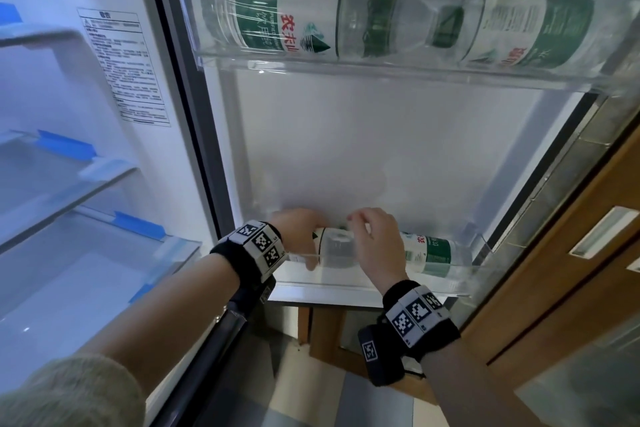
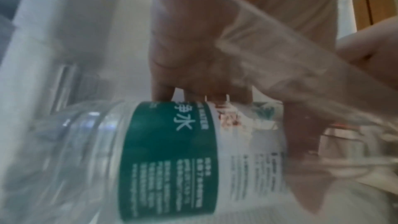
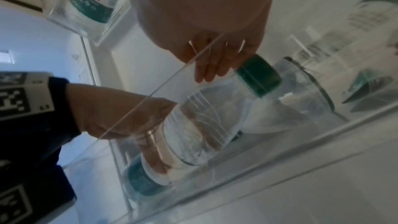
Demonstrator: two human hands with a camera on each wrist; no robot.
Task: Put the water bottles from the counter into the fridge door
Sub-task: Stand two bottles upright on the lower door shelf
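Bottle (image 1: 334, 246) clear w/ green label, sideways, L hand (image 1: 298, 236) gripping, R hand (image 1: 375, 243) prob. loose.

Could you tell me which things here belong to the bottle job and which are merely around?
Belonging:
- water bottle lying in the lower door bin, gripped by the left hand
- right hand over its cap end
- neighbouring bottle
- two bottles in the upper door bin

Merely around:
- fridge shelves
- warning sticker
- wooden door

wooden cabinet door (image 1: 554, 270), glass fridge shelves (image 1: 69, 184), warning label (image 1: 124, 66)
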